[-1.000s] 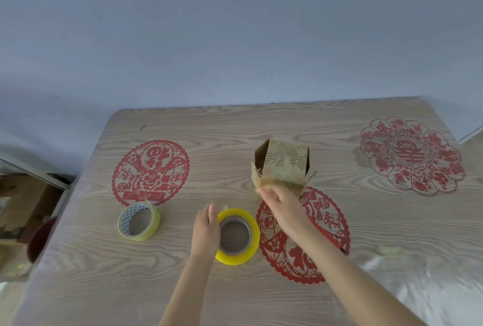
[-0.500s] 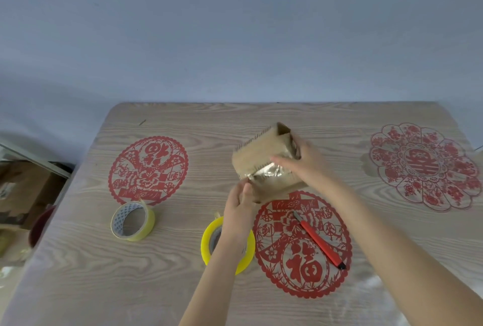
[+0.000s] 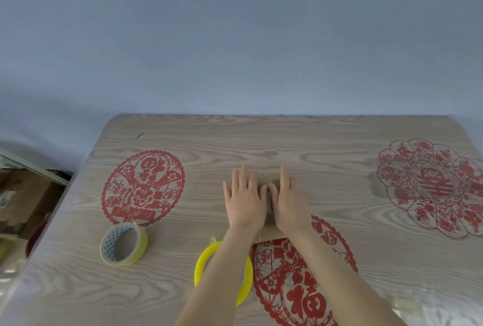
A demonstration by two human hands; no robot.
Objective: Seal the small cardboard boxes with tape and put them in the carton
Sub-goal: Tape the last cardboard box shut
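Now the left hand [image 3: 244, 201] and right hand [image 3: 288, 204] lie side by side, palms down, on the small cardboard box [image 3: 269, 231]. Their fingers [image 3: 244, 179] are straight and slightly spread, pressing it onto the counter [image 3: 339, 169] just beyond the yellow tape roll [image 3: 201, 265].

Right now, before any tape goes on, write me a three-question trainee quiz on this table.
1. True or false: the left hand and the right hand both lie flat, fingers straight, on the small cardboard box.
2. How many tape rolls lie on the wooden table? A. one B. two C. three
3. Fill in: the left forearm crosses over the ____ tape roll.
Key: 1. true. 2. B: the bright yellow tape roll and the paler tape roll with the patterned core. 3. bright yellow.
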